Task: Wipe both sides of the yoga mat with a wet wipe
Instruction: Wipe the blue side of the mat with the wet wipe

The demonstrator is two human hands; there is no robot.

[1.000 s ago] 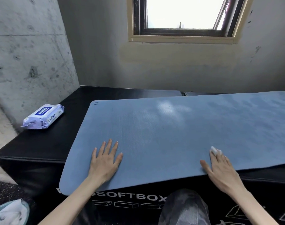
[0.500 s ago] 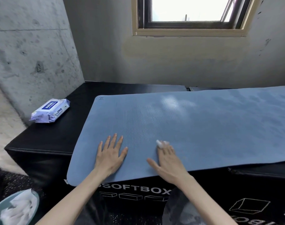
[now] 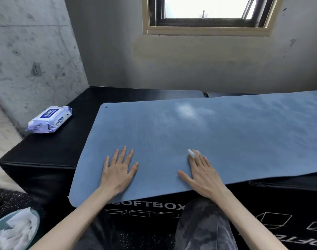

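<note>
Both hands flat on the blue yoga mat (image 3: 217, 134), a wet wipe (image 3: 192, 152) under the right one.

The mat lies spread over the black counter (image 3: 51, 154), its near edge overhanging the front. The left hand (image 3: 118, 171) presses down, fingers straight and spread. The right hand (image 3: 201, 175) lies with straight fingers on the white wipe, which shows past the fingertips. A wet wipe pack (image 3: 49, 119) sits on the counter, left of the mat.

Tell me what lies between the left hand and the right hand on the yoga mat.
Head view: only bare blue yoga mat lies between the left hand and the right hand, which presses the wet wipe.
</note>
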